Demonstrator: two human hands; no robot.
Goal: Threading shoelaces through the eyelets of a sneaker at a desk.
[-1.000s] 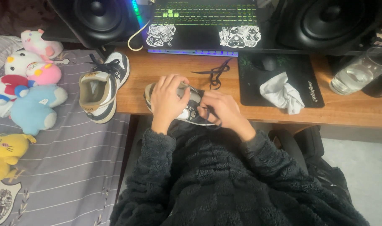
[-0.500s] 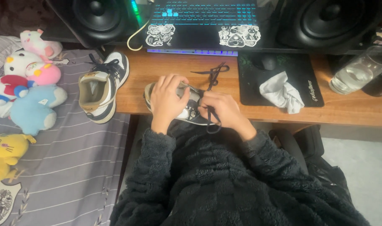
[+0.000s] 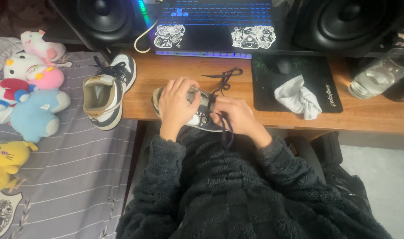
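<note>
Overhead view from a head-worn camera, looking down over dark fleece sleeves (image 3: 202,186) at a wooden desk (image 3: 379,117). At the near edge of the desk, a grey-and-white sneaker (image 3: 201,118) lying on its side, toe to the right. Left hand (image 3: 177,106) laid over the heel and collar, fingers curled and clamped on the shoe. Right hand (image 3: 237,117) closed around the toe end, fingers pinched together on a dark shoelace (image 3: 224,79); one end trailing away across the desk toward the laptop, another loop hanging down past the wrist toward the lap.

To the left, the matching sneaker (image 3: 105,97) upright and already laced, straddling the desk edge and a striped bed cover (image 3: 56,177). Plush toys (image 3: 29,93) in pink, white, blue and yellow along the bed. Behind, a laptop (image 3: 215,22) with blue-lit keys and stickers, flanked by two black speakers. To the right, a black mouse mat (image 3: 330,99) with a crumpled white cloth (image 3: 297,97), then a clear glass of water (image 3: 374,77).

Judged from the grip, lacing in progress — best done with the left hand pinning the shoe flat and still, lace tip pinched close to its end, slack drawn even before moving to another eyelet. Worth keeping the trailing lace away from the glass.
</note>
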